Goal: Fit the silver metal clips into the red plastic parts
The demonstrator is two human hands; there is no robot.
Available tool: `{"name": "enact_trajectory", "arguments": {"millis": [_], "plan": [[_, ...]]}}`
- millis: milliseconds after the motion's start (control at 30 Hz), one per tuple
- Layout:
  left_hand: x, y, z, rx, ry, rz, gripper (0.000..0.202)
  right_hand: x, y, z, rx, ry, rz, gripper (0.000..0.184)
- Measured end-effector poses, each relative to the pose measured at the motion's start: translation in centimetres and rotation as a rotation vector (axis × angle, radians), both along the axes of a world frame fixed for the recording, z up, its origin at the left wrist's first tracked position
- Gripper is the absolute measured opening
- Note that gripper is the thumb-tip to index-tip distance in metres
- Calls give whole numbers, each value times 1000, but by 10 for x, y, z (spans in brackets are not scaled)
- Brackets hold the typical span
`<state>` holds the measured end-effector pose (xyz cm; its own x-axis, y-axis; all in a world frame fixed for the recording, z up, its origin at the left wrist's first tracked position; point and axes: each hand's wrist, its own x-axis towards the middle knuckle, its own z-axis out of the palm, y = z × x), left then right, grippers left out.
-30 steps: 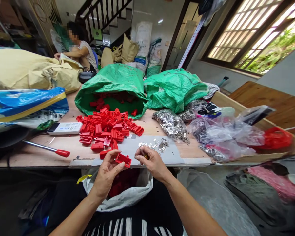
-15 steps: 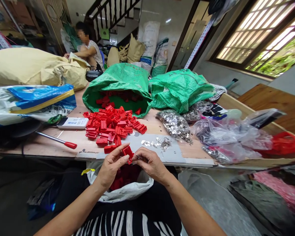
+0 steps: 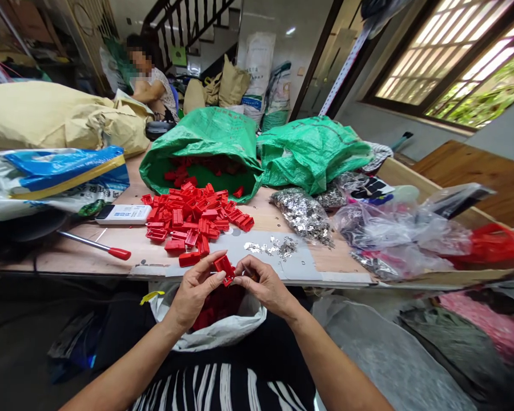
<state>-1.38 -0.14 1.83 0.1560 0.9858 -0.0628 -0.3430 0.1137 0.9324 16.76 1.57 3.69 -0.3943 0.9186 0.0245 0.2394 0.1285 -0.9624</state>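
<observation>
My left hand (image 3: 197, 288) is closed on a small red plastic housing (image 3: 225, 267), held between thumb and fingers at the table's front edge. Pinched right beside it is my right hand (image 3: 259, 279), its fingertips at the housing's lower right side. Something small and dark shows between those fingers, too hidden to name. Just below both hands, a white sack (image 3: 223, 337) on my lap holds more red parts. Beyond them on the table lies a heap of red housings (image 3: 192, 214). To its right, small shiny metal pieces (image 3: 282, 248) are scattered on a grey sheet (image 3: 300, 265).
A green sack (image 3: 214, 128) opens towards the heap; another green sack (image 3: 312, 148) lies beside it. A plastic bag of metal pieces (image 3: 302, 214) sits at right. A red-tipped lever (image 3: 119, 253) and white box (image 3: 124, 214) are at left. One person sits in the background.
My right fingers have shifted slightly, and a dark thing now shows between them. The red housing stays in my left hand, turned a little. The whole view has moved slightly.
</observation>
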Motion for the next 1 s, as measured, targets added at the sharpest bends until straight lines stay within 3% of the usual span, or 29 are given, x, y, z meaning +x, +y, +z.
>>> {"name": "enact_trajectory", "arguments": {"millis": [167, 300, 500, 833, 1000], "plan": [[2, 0, 6, -17, 32, -15, 48, 1, 0, -3, 202, -112, 31, 10], [3, -1, 11, -86, 9, -16, 48, 3, 1, -4, 399, -217, 153, 15], [5, -2, 7, -73, 28, -24, 46, 6, 1, -12, 512, -352, 188, 16], [4, -3, 0, -64, 76, 15, 45, 4, -3, -15, 539, -270, 150, 12], [4, -2, -6, -55, -46, -44, 44, 4, -3, -17, 310, -137, 84, 4]]}}
